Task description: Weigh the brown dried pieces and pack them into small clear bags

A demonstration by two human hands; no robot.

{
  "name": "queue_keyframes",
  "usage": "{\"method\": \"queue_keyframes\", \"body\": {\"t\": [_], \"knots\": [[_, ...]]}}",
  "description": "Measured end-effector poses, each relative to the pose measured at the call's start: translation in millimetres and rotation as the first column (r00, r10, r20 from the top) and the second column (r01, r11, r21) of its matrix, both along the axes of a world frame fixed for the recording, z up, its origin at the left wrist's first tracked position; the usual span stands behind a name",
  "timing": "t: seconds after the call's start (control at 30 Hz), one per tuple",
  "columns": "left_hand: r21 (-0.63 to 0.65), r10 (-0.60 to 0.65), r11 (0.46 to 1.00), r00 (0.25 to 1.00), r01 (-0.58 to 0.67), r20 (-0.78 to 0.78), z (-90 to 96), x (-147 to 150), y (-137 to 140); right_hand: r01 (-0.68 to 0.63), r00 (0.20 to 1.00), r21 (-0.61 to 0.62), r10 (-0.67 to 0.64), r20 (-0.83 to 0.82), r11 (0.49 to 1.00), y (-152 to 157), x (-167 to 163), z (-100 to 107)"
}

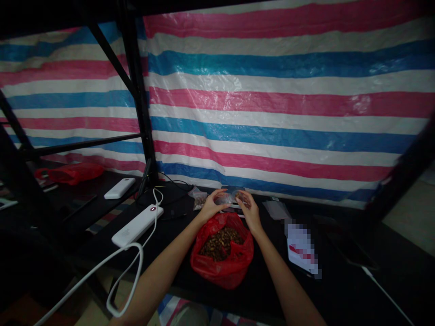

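Clear plastic bag: the see-through bag (223,198) is up between both hands, just beyond the red bag (231,278) on the black table (261,290).
Handling the film: such thin plastic looks easy to crease or let slip, so I judge a light, even pinch at its edges better than a squeeze.
Working spot: I'd favour having the see-through bag level and its edges apart, near the red bag, so that any loose bit lands among the brownish pieces (220,242) there.
Elbow room: the filled packet (200,201) lies just beside the left fingers, and I think that hand does well to steer clear of it.
Left hand: this hand (212,206) comes in from the side, fingers curled over, thumb below, pinching the film.
Right hand: its partner (249,209) faces it, thumb and fingers seemingly pressed together on the film's other side; the exact contact is too small to tell.
Forearms: both reach forward and inward, one on each side of the red bag.
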State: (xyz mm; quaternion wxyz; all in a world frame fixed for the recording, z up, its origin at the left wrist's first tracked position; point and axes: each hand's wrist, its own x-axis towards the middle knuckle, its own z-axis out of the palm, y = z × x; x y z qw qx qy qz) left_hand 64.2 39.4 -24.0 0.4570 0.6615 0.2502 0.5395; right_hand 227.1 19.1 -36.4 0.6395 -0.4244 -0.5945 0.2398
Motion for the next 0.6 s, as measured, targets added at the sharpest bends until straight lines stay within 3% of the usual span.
{"method": "queue_keyframes", "body": {"t": [0.13, 0.3, 0.6], "knots": [[0.018, -0.032, 0.999, 0.999, 0.032, -0.028, 1.0, 0, -2, -0.053, 0.996, 0.049, 0.049, 0.069, 0.997, -6, -4, 3], [-0.027, -0.005, 1.000, 1.000, 0.004, -0.023, 1.8, -1, -3, -0.032, 0.985, 0.107, 0.014, 0.169, 0.994, -12, -5, 9], [-0.022, -0.045, 0.999, 0.998, 0.044, -0.044, 3.4, -2, -2, 0.005, 0.995, 0.113, -0.016, 0.098, 0.994, -16, -10, 11]]}}
